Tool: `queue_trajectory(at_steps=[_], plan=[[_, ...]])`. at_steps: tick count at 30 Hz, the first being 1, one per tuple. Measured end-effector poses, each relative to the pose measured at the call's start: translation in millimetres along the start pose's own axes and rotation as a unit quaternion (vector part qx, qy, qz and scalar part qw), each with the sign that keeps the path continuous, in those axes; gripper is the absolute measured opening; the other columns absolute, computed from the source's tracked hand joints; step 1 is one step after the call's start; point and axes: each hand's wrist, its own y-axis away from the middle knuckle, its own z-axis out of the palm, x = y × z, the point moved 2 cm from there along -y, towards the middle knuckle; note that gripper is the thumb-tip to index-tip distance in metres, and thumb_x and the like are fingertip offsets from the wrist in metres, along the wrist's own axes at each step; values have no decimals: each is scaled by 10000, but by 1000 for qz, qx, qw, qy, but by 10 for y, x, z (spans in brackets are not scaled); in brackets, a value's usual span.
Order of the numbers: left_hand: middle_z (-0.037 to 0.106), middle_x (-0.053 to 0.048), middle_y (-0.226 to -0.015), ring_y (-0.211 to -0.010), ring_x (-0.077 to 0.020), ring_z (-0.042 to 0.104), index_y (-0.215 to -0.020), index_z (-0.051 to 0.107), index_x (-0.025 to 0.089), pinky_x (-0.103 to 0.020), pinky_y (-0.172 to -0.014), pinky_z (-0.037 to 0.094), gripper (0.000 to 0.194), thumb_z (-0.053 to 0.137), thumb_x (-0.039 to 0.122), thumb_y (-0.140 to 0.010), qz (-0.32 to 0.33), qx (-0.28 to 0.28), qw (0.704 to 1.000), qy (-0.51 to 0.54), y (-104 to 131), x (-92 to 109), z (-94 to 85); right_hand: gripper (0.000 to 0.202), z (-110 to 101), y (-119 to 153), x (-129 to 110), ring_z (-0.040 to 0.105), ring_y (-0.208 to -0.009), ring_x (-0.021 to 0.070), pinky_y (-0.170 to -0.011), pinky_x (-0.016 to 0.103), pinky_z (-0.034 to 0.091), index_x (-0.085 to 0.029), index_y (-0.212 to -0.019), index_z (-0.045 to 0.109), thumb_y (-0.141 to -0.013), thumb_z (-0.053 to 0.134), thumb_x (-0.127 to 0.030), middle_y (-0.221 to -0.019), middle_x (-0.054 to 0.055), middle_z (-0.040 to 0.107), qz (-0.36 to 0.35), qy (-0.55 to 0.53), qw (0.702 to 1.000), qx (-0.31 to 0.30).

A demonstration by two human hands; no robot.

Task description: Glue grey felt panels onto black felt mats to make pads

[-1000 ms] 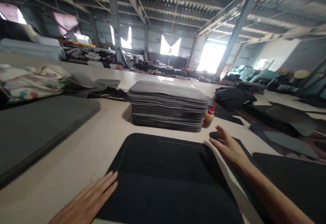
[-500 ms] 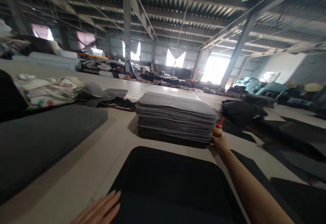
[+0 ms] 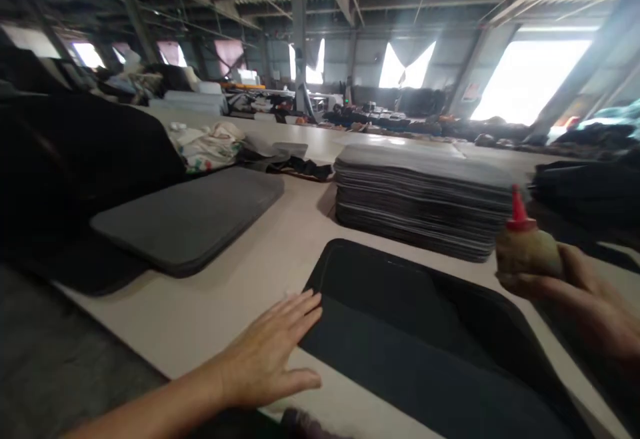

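Observation:
A dark rounded panel (image 3: 425, 339) lies flat on the pale table (image 3: 200, 319) in front of me. My left hand (image 3: 280, 346) is spread, its fingertips at the panel's left edge and nothing held in it. At the right, my right hand (image 3: 585, 292) is wrapped round a yellowish bottle (image 3: 529, 252) with a red pointed nozzle, held upright above the panel's right side. Behind the panel stands a tall stack of grey sheets (image 3: 415, 199).
On the left lies a smaller pile of grey panels (image 3: 195, 216), with a black covered shape (image 3: 90, 146) beyond it. Crumpled printed cloth (image 3: 213, 146) sits farther back. Dark fabric (image 3: 590, 192) lies at the right, behind the bottle.
The view has turned left and down. My right hand has brought the bottle from beside the stack nearer to me. More of my left hand and forearm now shows.

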Motion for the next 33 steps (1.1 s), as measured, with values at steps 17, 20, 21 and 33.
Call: queue_trajectory(at_steps=[17, 20, 21, 33], plan=[[663, -67, -1214, -1251, -248, 516, -1111, 633, 224, -506, -1150, 384, 207, 555, 187, -923, -36, 210, 975, 64, 20, -108, -32, 507, 964, 1054, -1162, 697, -731, 240, -564, 293, 566, -231, -1092, 646, -835, 526, -651, -881, 41, 731, -48, -35, 976, -211], [682, -77, -1184, -1227, -264, 531, -1075, 646, 215, -508, -1107, 424, 209, 617, 183, -871, -42, 207, 975, 71, 14, -104, -17, 430, 1094, 1111, -1274, 672, -709, 212, -589, 286, 538, -230, -1051, 637, -867, 518, -600, -849, 21, 713, -83, -21, 971, -223], [685, -78, -1174, -1218, -265, 537, -1054, 651, 216, -503, -1094, 435, 206, 622, 170, -855, -43, 206, 975, 72, 12, -105, -8, 408, 1124, 1129, -1299, 667, -716, 208, -606, 289, 532, -229, -1041, 634, -885, 504, -584, -853, 20, 708, -96, -17, 969, -226], [673, -73, -1173, -1151, -256, 569, -1051, 635, 216, -465, -1021, 453, 252, 648, 142, -811, -64, 193, 976, 76, 11, -102, 19, 405, 1279, 1098, -1395, 637, -964, 252, -811, 364, 501, -238, -1111, 637, -927, 460, -552, -1090, 65, 674, -130, -9, 966, -221]])
